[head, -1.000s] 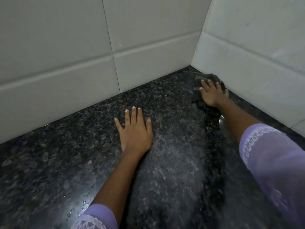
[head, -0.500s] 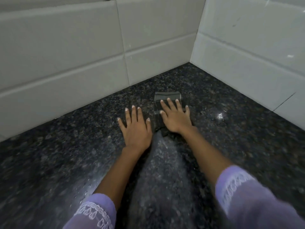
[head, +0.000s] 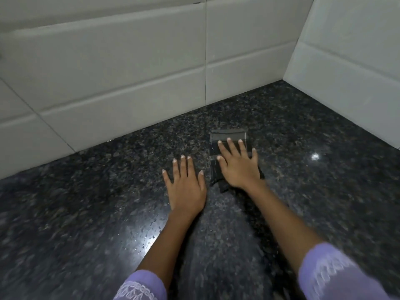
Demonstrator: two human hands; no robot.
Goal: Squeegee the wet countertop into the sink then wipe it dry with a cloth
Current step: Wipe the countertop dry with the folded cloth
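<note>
A dark grey folded cloth (head: 227,136) lies flat on the black speckled granite countertop (head: 86,213). My right hand (head: 239,167) presses down on the cloth with fingers spread, covering its near part. My left hand (head: 186,187) rests flat on the bare counter just left of the cloth, fingers apart, holding nothing. Water droplets glisten on the counter beside my left forearm. No squeegee and no sink are in view.
White tiled walls (head: 129,72) meet in a corner at the back right, closing off the counter on two sides. A tiled side wall (head: 350,72) runs along the right. Both forearms wear lilac sleeves with white trim.
My right hand slid the cloth from the right wall's corner leftward to the middle, next to my left hand. In the last half second it barely moved. The left hand stayed planted.
</note>
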